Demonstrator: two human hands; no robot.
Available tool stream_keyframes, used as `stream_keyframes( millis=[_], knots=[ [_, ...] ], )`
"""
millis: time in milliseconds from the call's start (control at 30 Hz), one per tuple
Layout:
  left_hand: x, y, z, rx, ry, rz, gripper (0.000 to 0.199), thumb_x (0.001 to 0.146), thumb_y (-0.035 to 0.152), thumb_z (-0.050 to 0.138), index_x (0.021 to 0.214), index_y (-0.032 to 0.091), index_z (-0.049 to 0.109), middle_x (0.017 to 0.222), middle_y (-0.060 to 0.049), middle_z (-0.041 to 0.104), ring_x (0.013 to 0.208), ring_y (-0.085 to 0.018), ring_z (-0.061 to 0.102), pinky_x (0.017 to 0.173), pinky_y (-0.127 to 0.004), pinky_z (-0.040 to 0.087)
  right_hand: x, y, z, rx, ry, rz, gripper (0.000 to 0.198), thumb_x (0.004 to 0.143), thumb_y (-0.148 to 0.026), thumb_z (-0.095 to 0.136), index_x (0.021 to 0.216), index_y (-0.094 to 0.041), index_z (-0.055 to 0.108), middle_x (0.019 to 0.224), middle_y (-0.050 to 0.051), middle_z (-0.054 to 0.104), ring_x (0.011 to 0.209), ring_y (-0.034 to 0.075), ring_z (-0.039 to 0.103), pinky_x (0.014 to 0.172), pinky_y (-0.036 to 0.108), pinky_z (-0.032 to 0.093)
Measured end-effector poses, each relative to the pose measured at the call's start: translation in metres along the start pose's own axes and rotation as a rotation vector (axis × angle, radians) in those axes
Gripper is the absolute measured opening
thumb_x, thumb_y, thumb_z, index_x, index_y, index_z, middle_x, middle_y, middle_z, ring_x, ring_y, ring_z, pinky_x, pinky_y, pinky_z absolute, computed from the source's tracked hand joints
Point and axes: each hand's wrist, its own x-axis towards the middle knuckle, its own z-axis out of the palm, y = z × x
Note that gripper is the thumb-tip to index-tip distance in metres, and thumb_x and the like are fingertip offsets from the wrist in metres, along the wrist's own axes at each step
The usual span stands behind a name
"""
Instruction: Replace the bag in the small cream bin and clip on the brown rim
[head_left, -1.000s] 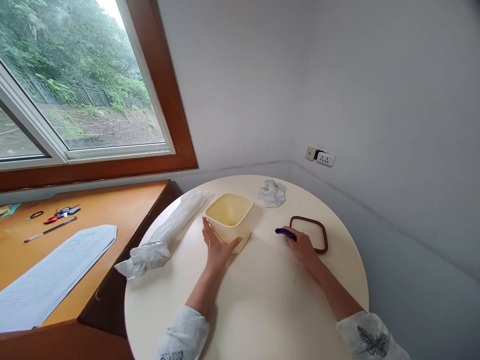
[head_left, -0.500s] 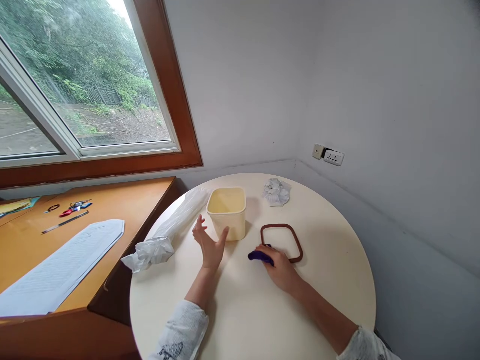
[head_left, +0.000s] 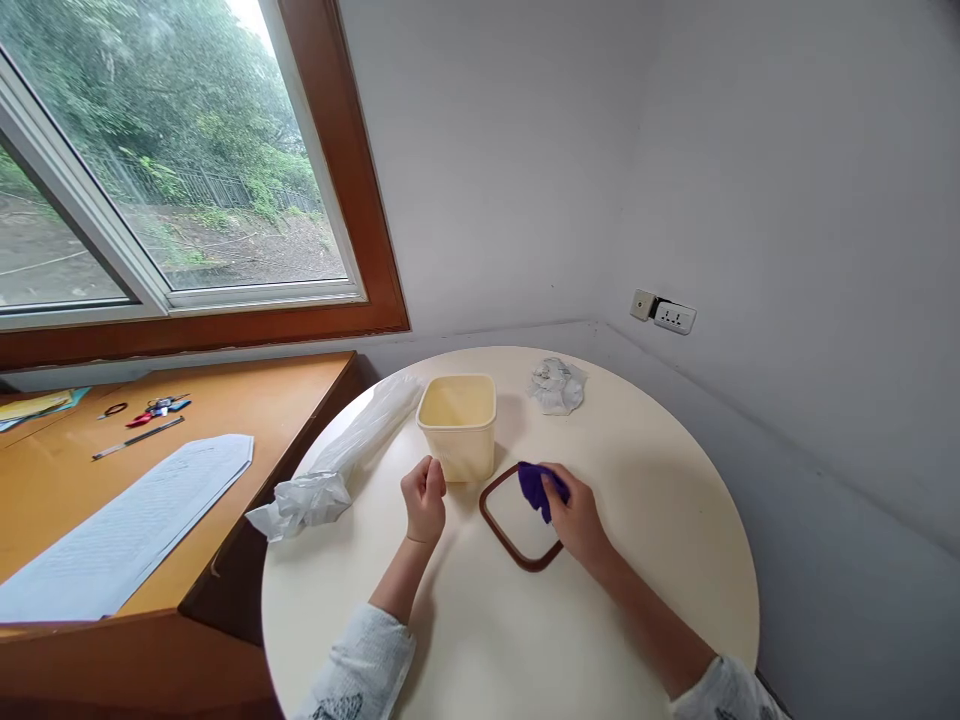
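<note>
Nearest, a brown frame (head_left: 534, 566) lay in front of the cream tub (head_left: 459, 450), to its right. The left hand (head_left: 425, 498) was curled into a fist just in front of the tub's left side. The right hand (head_left: 580, 515), right of the tub, had its fingers clamped on a purple cloth (head_left: 538, 490) over the frame. The tub stood upright, a plastic bag (head_left: 360, 435) left of it and crumpled plastic (head_left: 556, 388) behind it, rightward

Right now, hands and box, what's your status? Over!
Left hand fisted, close to the yellow box. Right hand pinching purple cloth at the brown frame. Box upright, open-topped. Plastic bag lying left of it.
</note>
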Motion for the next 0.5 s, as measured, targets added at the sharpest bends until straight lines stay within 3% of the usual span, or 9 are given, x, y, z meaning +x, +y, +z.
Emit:
stream_keyframes(
  millis=[100,233,367,500],
  knots=[
    [0.0,0.004,0.005,-0.108,-0.096,-0.141,0.049,0.078,0.056,0.04,0.05,0.022,0.019,0.049,0.007,0.015,0.041,-0.007,0.017,0.04,-0.022,0.015,0.017,0.007,-0.009,-0.179,0.061,-0.015,0.027,0.085,-0.028,0.037,0.099,-0.018,0.057,0.094,0.007,0.066,0.086,0.019,0.06,0.077,0.031,0.047],
    [0.0,0.009,0.009,-0.22,-0.245,-0.333,0.052,0.077,0.06,0.039,0.049,0.021,0.018,0.049,0.008,0.011,0.039,-0.005,0.011,0.039,-0.02,0.009,0.028,0.017,-0.015,-0.49,-0.038,0.032,0.026,0.08,-0.015,0.038,0.101,-0.02,0.053,0.093,0.005,0.065,0.084,0.019,0.06,0.07,0.029,0.044],
    [0.0,0.015,0.011,-0.294,-0.388,-0.491,0.053,0.077,0.063,0.035,0.048,0.021,0.02,0.047,0.009,0.011,0.037,-0.004,0.008,0.036,-0.019,0.007,0.028,0.022,-0.012,-0.749,-0.166,0.064,0.017,0.084,-0.027,0.043,0.094,-0.02,0.053,0.085,0.005,0.065,0.075,0.019,0.06,0.055,0.026,0.036],
    [0.003,0.019,0.009,-0.457,-0.578,-0.734,0.057,0.074,0.068,0.037,0.046,0.02,0.023,0.045,0.009,0.013,0.035,-0.003,0.007,0.034,-0.018,0.004,0.025,0.025,-0.01,-0.877,-0.241,0.066,0.02,0.082,-0.039,0.048,0.083,-0.02,0.054,0.079,0.004,0.064,0.071,0.019,0.059,0.05,0.025,0.03]
  ],
)
